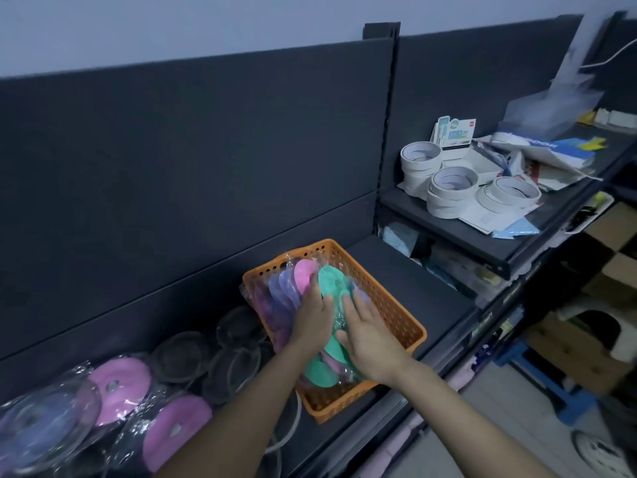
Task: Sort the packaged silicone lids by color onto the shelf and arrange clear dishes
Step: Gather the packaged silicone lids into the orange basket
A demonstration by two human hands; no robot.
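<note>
An orange perforated basket [393, 307] stands on the dark shelf [406, 270], holding packaged silicone lids in purple [281, 288], pink [305, 274] and green [331, 279]. My left hand [312, 320] reaches into the basket, fingers among the upright pink and purple lids. My right hand [367, 334] lies with straight fingers on the green lids' plastic wrap. To the left on the shelf lie pink packaged lids [120, 384], a bluish wrapped lid [41, 429] and several clear glass dishes [213, 357].
A higher shelf [458, 236] to the right carries white tape rolls [451, 186], papers and boxes. Cardboard boxes [613, 270] and a blue stool [537, 377] stand on the floor at right. A dark back panel [206, 167] rises behind the shelf.
</note>
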